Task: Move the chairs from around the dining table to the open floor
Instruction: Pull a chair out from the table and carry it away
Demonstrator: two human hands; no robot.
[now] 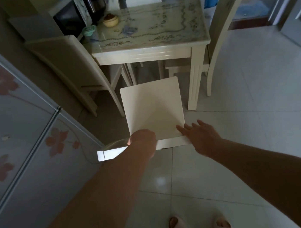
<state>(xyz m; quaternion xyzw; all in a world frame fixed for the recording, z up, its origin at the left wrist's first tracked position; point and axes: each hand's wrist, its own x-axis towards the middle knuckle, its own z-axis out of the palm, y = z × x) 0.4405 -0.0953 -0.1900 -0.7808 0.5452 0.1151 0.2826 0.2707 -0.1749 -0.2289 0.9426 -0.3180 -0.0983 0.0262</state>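
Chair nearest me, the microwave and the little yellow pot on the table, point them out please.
Chair (153, 110): head view, middle of its seat.
Microwave (69, 18): head view, its dark door.
Yellow pot (110, 21): head view, its body below the brown lid.

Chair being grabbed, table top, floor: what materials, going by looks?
Chair: looks like cream-painted wood or laminate with a smooth satin face; hard to say which. Table top: floral print under a glossy layer, probably glass or clear plastic, given the reflections. Floor: pale glazed tile; grout lines and mirror-like glare show.
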